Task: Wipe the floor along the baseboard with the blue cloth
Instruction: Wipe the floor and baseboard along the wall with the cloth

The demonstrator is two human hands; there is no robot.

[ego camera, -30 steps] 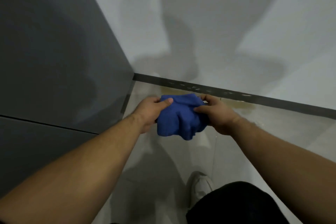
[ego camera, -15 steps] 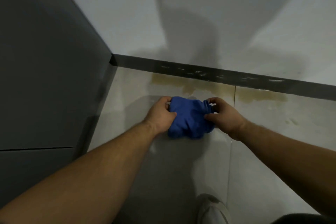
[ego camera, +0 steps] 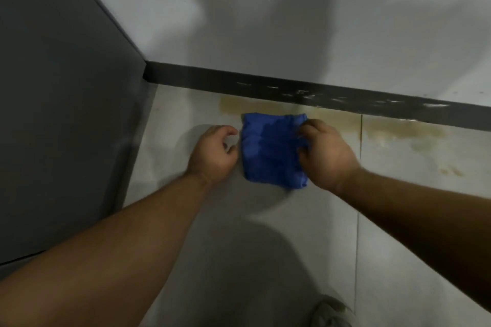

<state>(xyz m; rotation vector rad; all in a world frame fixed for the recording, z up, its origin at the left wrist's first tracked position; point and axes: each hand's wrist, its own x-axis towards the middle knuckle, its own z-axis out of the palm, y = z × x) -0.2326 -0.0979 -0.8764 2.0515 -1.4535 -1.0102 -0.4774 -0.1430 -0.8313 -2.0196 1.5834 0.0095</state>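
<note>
The blue cloth [ego camera: 271,148] lies spread flat on the pale floor tile, its far edge just short of the dark baseboard [ego camera: 305,94]. My right hand [ego camera: 325,152] presses on the cloth's right edge, fingers curled onto the fabric. My left hand [ego camera: 214,154] hovers just left of the cloth with fingers loosely curled and apart, holding nothing. A yellowish-brown stain [ego camera: 345,121] runs along the floor beside the baseboard, from behind the cloth off to the right.
A dark grey cabinet panel [ego camera: 66,101] walls off the left side and meets the baseboard in the corner. The white wall [ego camera: 292,21] rises behind. My shoe [ego camera: 330,312] shows at the bottom edge. A tile joint [ego camera: 359,167] runs toward the baseboard.
The bunched cloth, held in both hands, has come down onto the floor and spread flat. My left hand has let go and moved slightly left; my right hand stays on it.
</note>
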